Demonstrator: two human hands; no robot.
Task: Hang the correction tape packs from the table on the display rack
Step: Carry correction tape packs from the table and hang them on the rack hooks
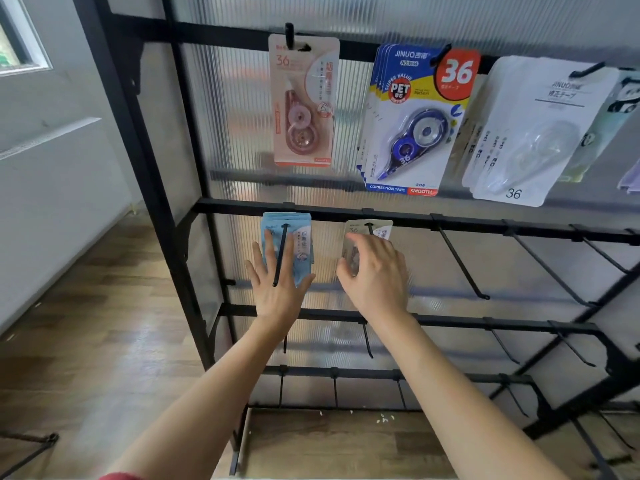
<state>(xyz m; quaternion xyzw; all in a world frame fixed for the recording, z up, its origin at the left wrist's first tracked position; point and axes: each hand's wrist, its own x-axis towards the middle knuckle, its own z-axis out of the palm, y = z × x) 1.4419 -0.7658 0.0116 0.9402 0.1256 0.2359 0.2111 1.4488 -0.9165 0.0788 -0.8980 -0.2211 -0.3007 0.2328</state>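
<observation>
On the black display rack [311,211], light blue correction tape packs [301,237] hang on a second-row hook. My left hand [277,285] lies flat against them with fingers spread on either side of the hook. Beside them a grey correction tape pack [375,228] hangs on the neighbouring hook. My right hand [375,275] covers its lower part, with thumb and fingers curled round it. The top row holds a pink pack [304,102], blue packs [415,123] and white packs [533,133].
Bare black hooks [464,261] jut out toward me along the second, third and fourth rows to the right and below. A ribbed translucent panel backs the rack. Wooden floor [97,323] and a white wall lie to the left. The table is out of view.
</observation>
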